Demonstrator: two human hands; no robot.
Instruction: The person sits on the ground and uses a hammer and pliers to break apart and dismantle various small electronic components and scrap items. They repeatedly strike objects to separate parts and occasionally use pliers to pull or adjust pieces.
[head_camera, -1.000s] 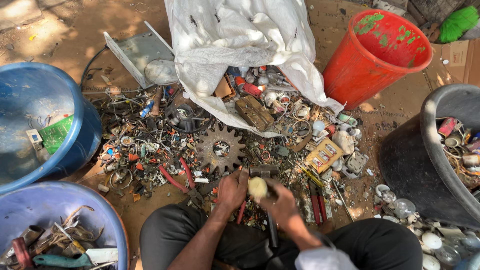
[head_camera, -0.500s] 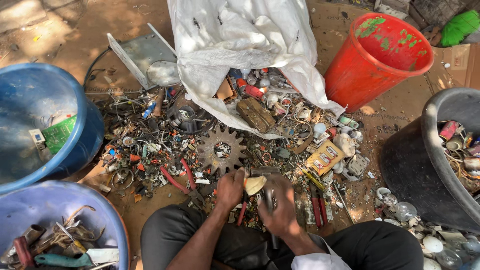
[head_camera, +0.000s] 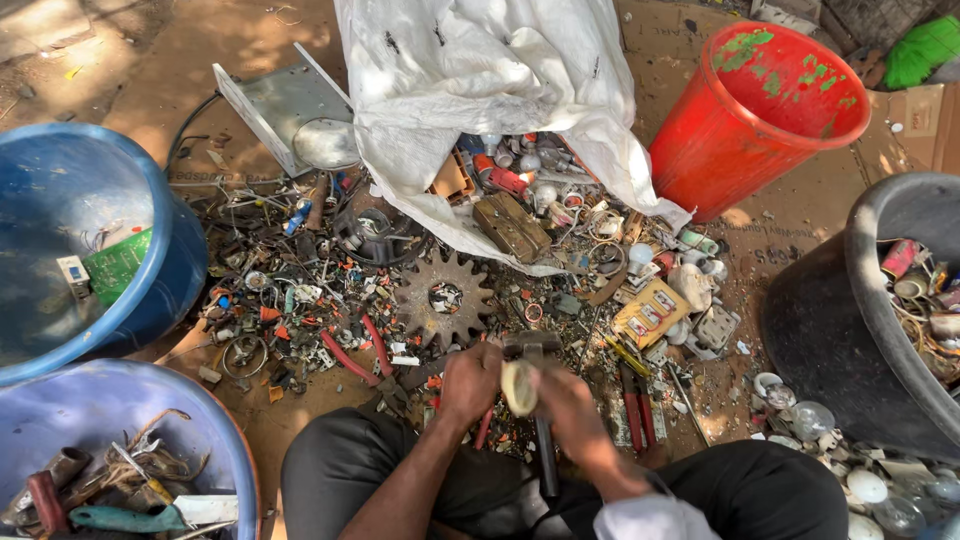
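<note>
The person sits on the bare dirt ground (head_camera: 120, 60) with both hands low in the middle of the view, over a spread of small metal and plastic scrap (head_camera: 300, 300). The left hand (head_camera: 470, 382) is clenched around a small pale rounded piece (head_camera: 520, 388), which sits between the two hands and touches both. The right hand (head_camera: 565, 405) is closed around the dark handle of a hammer (head_camera: 535, 350); the hammer's head lies just above the pale piece, and the handle runs down past the right hand toward the person's lap.

Just beyond the left hand lies a rusty toothed gear wheel (head_camera: 443, 297), flat on the ground. Farther ahead of both hands, a white sack (head_camera: 480, 90) lies open, with bulbs, cans and a brown ribbed block (head_camera: 512, 227) spilling from its mouth. To the right of the right hand are red-handled pliers (head_camera: 630, 400) and a yellow printed card (head_camera: 650, 312). Well beyond the right hand stands a red bucket (head_camera: 760, 120), and far to its right a dark tub (head_camera: 850, 330) holds mixed scrap, with glass bulbs (head_camera: 800, 418) scattered at its foot.

Far to the left of the left hand stands a blue tub (head_camera: 150, 290) with a green circuit board (head_camera: 118, 265) inside. Nearer the person on the same side, a second, paler blue tub (head_camera: 215, 440) holds tools and wire. A grey metal sheet (head_camera: 275, 105) lies beyond the scrap, left of the sack.
</note>
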